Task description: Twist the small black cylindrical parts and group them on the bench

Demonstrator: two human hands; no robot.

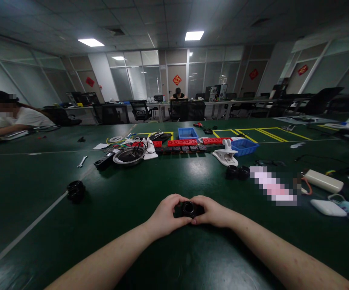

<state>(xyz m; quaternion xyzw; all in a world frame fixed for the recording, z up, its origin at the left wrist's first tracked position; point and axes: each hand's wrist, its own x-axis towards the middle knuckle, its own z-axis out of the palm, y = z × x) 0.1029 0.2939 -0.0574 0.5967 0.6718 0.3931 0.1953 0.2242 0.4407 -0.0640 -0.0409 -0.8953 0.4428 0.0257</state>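
Both hands grip a small black part with a round, ring-like opening [188, 208], close to the middle of the green table [126, 217]. My left hand [168, 213] curls round its left side, with the thumb along the near edge. My right hand [211, 212] closes on the right side, and the two thumbs nearly meet in front. The fingers hide much of the part's outer shape. Farther left sits a black rounded object [76, 191]. To the right, two black round pieces [237, 172] stand side by side; their kind is unclear.
Red power strips [182, 142], a round metal dish [129, 161], a blue bin [244, 149], and a white clamp-like stand [226, 155] lie beyond my hands. A wrench [83, 161] is at left, a beige power bank [323, 181] at right. A person [26, 119] sits at far left.
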